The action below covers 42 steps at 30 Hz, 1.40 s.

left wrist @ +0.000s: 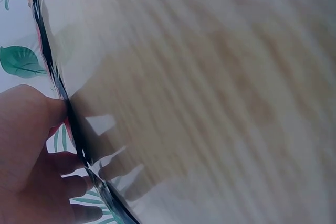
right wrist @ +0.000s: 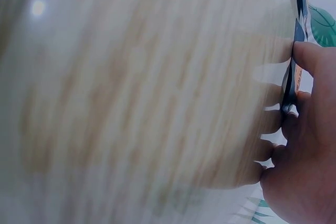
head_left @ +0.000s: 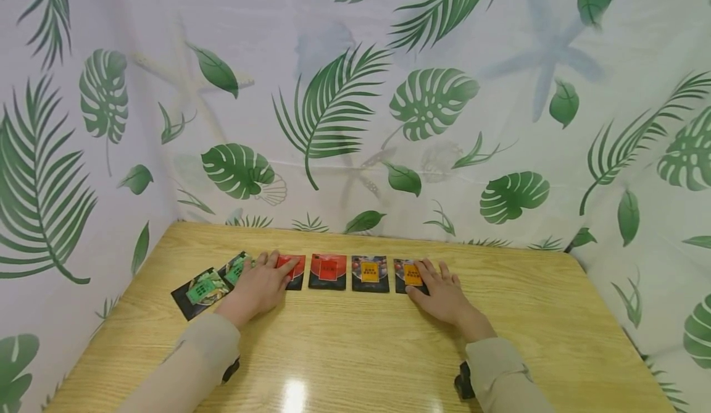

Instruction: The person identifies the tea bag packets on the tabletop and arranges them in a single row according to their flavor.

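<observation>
A row of flat dark packets lies along the back of the table in the head view. My left hand (head_left: 258, 286), fingers spread, rests with its thumb over a red-labelled packet (head_left: 295, 282) and its other fingers over the edge of a green-labelled packet (head_left: 234, 269). My right hand (head_left: 442, 292) lies flat-fingered across the right side of an orange-labelled packet (head_left: 411, 274), the last in the row. In the left wrist view the left thumb (left wrist: 55, 109) touches a packet's edge. The right wrist view shows the right thumb (right wrist: 304, 53) at a packet's edge.
Between the hands lie another red-labelled packet (head_left: 328, 272) and another orange-labelled one (head_left: 370, 273). A second green-labelled packet (head_left: 200, 292) lies askew at far left. The wooden table (head_left: 355, 351) ends at a leaf-patterned cloth wall (head_left: 355, 209) behind and at both sides.
</observation>
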Motion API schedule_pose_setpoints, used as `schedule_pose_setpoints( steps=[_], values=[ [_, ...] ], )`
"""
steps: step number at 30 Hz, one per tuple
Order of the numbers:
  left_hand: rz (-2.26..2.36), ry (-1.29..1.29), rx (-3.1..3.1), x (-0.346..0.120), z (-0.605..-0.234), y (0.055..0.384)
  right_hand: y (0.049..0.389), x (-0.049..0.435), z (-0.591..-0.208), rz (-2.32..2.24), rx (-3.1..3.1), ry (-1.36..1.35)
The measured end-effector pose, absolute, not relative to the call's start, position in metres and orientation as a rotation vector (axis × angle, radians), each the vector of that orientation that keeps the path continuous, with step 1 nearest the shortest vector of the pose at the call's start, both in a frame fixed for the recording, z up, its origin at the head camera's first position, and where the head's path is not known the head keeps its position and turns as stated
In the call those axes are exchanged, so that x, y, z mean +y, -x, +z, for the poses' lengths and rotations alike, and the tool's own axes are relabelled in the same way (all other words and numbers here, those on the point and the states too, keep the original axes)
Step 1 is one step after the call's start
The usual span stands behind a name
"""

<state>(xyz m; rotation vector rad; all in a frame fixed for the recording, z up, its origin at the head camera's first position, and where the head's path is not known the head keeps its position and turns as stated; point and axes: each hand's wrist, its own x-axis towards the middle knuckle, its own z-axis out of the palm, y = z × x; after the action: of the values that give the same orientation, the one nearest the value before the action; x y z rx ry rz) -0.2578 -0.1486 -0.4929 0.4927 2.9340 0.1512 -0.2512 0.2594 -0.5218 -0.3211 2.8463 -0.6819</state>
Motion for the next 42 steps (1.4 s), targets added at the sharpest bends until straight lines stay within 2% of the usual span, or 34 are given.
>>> schedule_pose_setpoints(
  steps=[31,42],
  values=[
    [0.131,-0.513,2.918,-0.154,-0.499,0.267,0.254,0.262,-0.527,-0.671,2.849,0.317],
    [0.251,-0.485,2.968,-0.18,-0.493,0.261,0.259,0.265,-0.536,-0.662,2.865,0.323]
  ],
)
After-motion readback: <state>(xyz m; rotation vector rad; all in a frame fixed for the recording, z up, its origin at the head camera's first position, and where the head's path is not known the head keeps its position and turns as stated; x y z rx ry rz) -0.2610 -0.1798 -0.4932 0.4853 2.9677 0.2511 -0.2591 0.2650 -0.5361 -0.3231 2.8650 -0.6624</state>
